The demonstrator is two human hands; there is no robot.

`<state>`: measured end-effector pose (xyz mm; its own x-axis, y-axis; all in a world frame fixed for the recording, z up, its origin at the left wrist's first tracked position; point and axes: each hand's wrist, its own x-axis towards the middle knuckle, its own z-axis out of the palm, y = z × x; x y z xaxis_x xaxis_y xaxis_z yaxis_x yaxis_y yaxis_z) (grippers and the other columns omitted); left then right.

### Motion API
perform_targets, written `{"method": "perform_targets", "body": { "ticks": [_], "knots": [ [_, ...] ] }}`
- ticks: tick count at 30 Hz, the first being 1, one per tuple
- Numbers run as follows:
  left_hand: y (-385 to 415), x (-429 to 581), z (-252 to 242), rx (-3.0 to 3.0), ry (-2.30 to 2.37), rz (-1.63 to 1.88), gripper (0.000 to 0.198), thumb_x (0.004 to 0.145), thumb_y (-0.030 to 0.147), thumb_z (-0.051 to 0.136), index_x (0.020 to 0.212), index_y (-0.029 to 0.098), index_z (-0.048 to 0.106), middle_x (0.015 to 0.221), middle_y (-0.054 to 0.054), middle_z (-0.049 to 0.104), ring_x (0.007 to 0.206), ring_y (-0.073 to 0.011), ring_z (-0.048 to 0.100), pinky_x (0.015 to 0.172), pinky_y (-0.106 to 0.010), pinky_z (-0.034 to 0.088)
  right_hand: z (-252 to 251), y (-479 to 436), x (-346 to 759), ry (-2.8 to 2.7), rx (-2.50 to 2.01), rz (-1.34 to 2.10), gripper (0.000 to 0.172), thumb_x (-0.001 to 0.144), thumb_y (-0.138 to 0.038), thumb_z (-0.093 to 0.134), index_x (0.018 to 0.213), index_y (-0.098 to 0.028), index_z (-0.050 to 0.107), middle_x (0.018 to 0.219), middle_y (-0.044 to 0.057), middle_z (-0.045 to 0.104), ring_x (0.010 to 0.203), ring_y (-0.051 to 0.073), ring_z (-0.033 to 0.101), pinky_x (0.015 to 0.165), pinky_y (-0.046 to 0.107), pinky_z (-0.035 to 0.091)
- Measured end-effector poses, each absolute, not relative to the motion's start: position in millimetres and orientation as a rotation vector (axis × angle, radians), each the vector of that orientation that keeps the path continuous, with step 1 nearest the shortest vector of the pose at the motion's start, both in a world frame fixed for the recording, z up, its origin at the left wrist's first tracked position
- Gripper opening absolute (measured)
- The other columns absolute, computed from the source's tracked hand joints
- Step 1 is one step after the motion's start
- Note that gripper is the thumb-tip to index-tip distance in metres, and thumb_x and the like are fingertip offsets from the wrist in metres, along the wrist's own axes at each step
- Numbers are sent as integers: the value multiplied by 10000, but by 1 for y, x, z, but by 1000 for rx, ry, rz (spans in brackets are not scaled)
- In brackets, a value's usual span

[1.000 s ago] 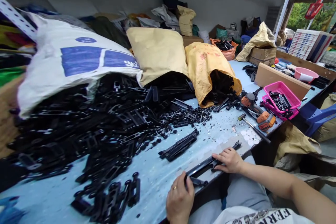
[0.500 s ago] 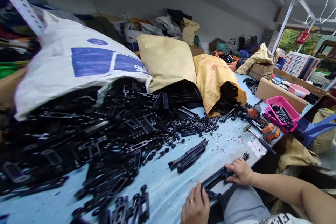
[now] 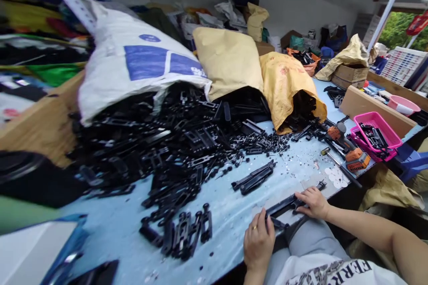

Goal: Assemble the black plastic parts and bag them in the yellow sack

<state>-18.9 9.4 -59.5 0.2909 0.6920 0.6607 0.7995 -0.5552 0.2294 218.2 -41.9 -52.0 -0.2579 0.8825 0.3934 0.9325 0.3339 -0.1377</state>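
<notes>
My left hand (image 3: 258,244), with a ring on one finger, is closed round the near end of a long black plastic bar assembly (image 3: 288,205) that lies along the front edge of the light blue table (image 3: 217,231). My right hand (image 3: 312,202) rests on the bar's far half, fingers curled over it and pressing it down. Just beyond lies a small stack of finished black bars (image 3: 254,177). A row of short black parts (image 3: 182,231) lies to the left of my left hand.
A big heap of black plastic parts (image 3: 157,142) spills from a white and blue sack (image 3: 133,62) and two tan sacks (image 3: 230,60). An orange cordless drill (image 3: 347,149), a hammer (image 3: 339,167) and a pink basket (image 3: 376,136) sit at the right.
The camera has swung left, showing more of the table's left end. Both hands stay on the bar at the table's edge.
</notes>
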Motion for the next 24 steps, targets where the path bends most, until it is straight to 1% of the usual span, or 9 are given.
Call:
{"method": "perform_targets", "body": {
  "ticks": [3, 6, 8, 10, 13, 15, 19, 21, 24],
  "knots": [
    [5, -17, -56, -2447, -1476, -1077, 303, 906, 262, 410, 1104, 117, 587, 990, -122, 664, 883, -211, 629, 754, -318, 482, -50, -45, 220, -2190, -1592, -126, 494, 888, -476, 470, 1278, -173, 494, 951, 100, 639, 857, 211, 536, 771, 359, 388],
    [0, -13, -45, -2455, -1563, -1012, 334, 907, 280, 398, 1145, 122, 570, 1102, -153, 622, 1032, -250, 579, 869, -385, 445, -49, -47, 225, -2176, -1576, -53, 481, 892, -449, 481, 1286, -173, 491, 928, 91, 643, 854, 212, 539, 778, 359, 400],
    [-1, -6, -34, -2565, -1454, -909, 337, 901, 282, 412, 1163, 135, 565, 1187, -157, 582, 1154, -274, 503, 972, -437, 368, -47, -48, 232, -2201, -1543, 8, 471, 905, -426, 464, 1303, -174, 470, 929, 90, 642, 858, 206, 544, 774, 350, 407],
    [1, 5, -22, -2780, -1211, -721, 346, 896, 297, 432, 1176, 135, 557, 1195, -145, 581, 1176, -270, 481, 1014, -436, 320, -41, -45, 242, -2311, -1480, 55, 471, 923, -413, 430, 1329, -174, 435, 1000, 103, 634, 896, 202, 549, 779, 340, 412],
    [10, 21, -7, -2961, -1052, -403, 463, 883, 375, 457, 1241, 84, 498, 1085, -164, 619, 1015, -259, 562, 912, -399, 389, -26, -33, 260, -2487, -1533, 17, 534, 900, -515, 420, 1295, -158, 459, 1079, 133, 610, 950, 223, 555, 788, 351, 409],
    [21, 29, 0, -2989, -1076, -277, 499, 883, 418, 445, 1231, 65, 503, 1009, -165, 638, 935, -256, 585, 809, -365, 420, -14, -21, 271, -2574, -1656, 1, 578, 854, -616, 413, 1136, -135, 567, 965, 131, 634, 894, 233, 574, 747, 338, 406],
    [46, 32, 13, -3069, -1248, -139, 433, 938, 401, 318, 924, 132, 657, 878, -111, 684, 845, -205, 623, 698, -288, 413, 3, -2, 283, -2773, -1606, 144, 575, 866, -641, 333, 809, -142, 611, 759, 93, 638, 742, 190, 594, 645, 269, 371],
    [54, 31, 18, -3095, -1322, -121, 486, 954, 393, 271, 814, 155, 672, 842, -92, 698, 814, -188, 637, 671, -268, 404, 11, 1, 282, -2807, -1508, 224, 559, 887, -621, 306, 790, -153, 597, 744, 80, 636, 711, 173, 596, 619, 256, 354],
    [53, 34, 23, -2992, -1497, -135, 534, 950, 439, 263, 825, 140, 687, 823, -119, 701, 790, -205, 650, 652, -271, 403, 24, -3, 270, -2822, -1519, 262, 545, 896, -612, 289, 787, -169, 588, 702, 69, 628, 665, 175, 596, 590, 260, 332]
  ]
}}
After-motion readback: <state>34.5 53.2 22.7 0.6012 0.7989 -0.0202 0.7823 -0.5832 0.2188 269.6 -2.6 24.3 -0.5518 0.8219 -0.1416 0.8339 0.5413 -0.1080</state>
